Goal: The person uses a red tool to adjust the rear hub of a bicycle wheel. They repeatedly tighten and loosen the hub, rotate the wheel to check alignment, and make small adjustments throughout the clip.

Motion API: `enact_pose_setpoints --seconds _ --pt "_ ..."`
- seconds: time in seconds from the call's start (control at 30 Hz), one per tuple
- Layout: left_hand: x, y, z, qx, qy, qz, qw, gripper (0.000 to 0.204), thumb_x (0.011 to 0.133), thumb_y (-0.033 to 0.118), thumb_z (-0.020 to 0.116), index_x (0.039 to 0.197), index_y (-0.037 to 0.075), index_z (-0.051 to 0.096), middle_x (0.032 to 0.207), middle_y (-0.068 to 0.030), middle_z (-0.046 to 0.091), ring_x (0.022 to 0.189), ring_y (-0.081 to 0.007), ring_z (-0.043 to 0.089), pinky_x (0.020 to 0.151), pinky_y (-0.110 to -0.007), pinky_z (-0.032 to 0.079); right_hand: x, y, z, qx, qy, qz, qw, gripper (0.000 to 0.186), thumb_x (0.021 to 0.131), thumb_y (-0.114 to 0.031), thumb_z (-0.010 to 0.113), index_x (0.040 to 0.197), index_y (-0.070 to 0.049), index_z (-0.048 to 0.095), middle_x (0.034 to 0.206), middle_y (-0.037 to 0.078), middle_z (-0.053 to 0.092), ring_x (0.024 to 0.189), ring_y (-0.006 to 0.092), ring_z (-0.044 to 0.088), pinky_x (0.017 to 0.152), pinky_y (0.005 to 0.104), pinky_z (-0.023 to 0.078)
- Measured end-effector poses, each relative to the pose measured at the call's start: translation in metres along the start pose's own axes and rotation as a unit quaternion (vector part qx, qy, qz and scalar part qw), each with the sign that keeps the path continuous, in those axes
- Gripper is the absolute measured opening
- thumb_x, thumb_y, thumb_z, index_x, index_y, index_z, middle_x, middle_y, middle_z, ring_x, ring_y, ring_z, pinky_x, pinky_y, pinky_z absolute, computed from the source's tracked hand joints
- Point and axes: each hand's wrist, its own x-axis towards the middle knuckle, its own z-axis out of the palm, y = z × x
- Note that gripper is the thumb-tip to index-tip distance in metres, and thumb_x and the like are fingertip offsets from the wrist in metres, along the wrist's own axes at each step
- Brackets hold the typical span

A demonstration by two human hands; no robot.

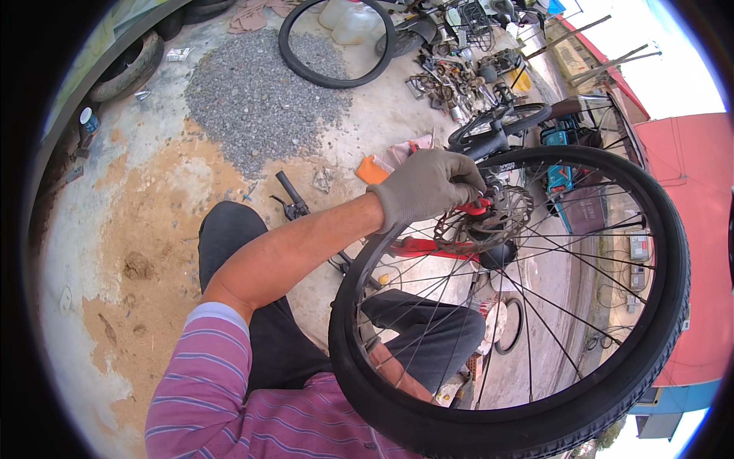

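Note:
My left hand (pixel 430 187), in a grey-brown work glove, reaches across to the hub of a bicycle wheel (pixel 673 298). Its fingers are bent and closed at a red part (pixel 475 206) beside the brake disc (pixel 508 222). The wheel has a black tyre and black spokes and stands tilted close in front of me. A red frame tube (pixel 428 246) runs behind the spokes to the hub. My right forearm (pixel 397 372) shows through the lower spokes; the wheel hides most of that hand, so its fingers cannot be made out. A handlebar grip (pixel 289 186) lies beyond my left knee.
A grey gravel heap (pixel 252 99) lies on the floor, with a loose tyre (pixel 284 47) at its far edge. Several metal parts (pixel 451 84) are piled farther right. A teal tool (pixel 559 168) sits behind the wheel. An orange cloth (pixel 371 170) lies near my left hand.

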Motion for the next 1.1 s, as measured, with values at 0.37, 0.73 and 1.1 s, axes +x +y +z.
enact_pose_setpoints --seconds 0.37,0.73,1.1 --pt "-0.002 -0.005 -0.009 -0.025 -0.050 -0.007 0.998 0.021 0.093 0.009 0.074 0.112 0.001 0.076 0.099 -0.0075 0.076 0.092 -0.0137 0.071 0.083 -0.029 0.056 -0.003 0.001 0.004 -0.032 0.045 -0.010 0.998 0.025 0.108 -0.037 0.051 0.101 -0.018 0.064 0.077 -0.005 0.056 0.060 0.0068 0.050 0.051 0.0223 0.041" --pt "0.009 -0.002 -0.010 0.059 -0.093 0.021 0.994 0.019 0.087 0.006 0.073 0.106 0.005 0.073 0.100 -0.0088 0.074 0.097 -0.0174 0.071 0.088 -0.032 0.056 -0.003 0.001 0.006 -0.058 0.082 -0.010 0.995 0.025 0.109 -0.038 0.050 0.099 -0.018 0.064 0.075 -0.005 0.055 0.059 0.0066 0.049 0.050 0.0220 0.040" --pt "0.009 -0.003 -0.010 0.172 -0.074 0.146 0.971 0.022 0.087 0.010 0.075 0.109 0.006 0.073 0.104 -0.0114 0.073 0.096 -0.0263 0.072 0.087 -0.037 0.057 -0.008 0.000 0.003 -0.074 0.123 0.000 0.990 0.026 0.109 -0.038 0.049 0.098 -0.018 0.063 0.074 -0.006 0.054 0.058 0.0063 0.048 0.050 0.0217 0.040"
